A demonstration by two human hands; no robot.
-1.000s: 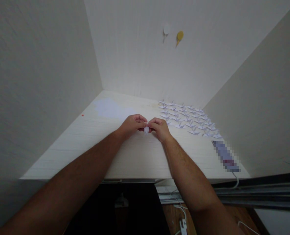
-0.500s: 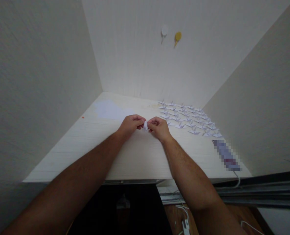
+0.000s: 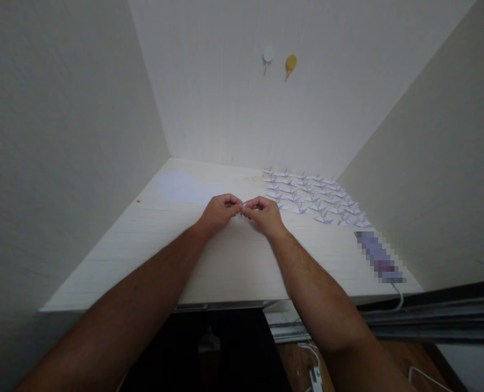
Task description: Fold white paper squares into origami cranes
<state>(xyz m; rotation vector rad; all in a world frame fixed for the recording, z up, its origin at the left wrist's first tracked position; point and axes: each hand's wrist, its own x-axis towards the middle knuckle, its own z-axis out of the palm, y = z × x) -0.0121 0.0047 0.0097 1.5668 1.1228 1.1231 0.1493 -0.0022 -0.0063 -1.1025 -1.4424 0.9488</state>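
Note:
My left hand and my right hand meet above the middle of the white desk. Between their pinched fingertips is a small piece of folded white paper; the fingers cover most of it, so its exact shape cannot be made out. Both hands are closed on this paper, with thumbs touching or nearly so. Just right of my right hand, several white paper cranes stand in rows towards the back wall. Behind my left hand lie flat sheets of white paper.
A blurred-out flat device with a white cable lies near the right wall. A small orange dot marks the desk's left side. White and yellow hooks hang on the back wall. Cables and a white plug are below.
My fingertips have come closer together, and the folded paper is more hidden between them than before. The camera view has shifted slightly. The cranes stand as they did.

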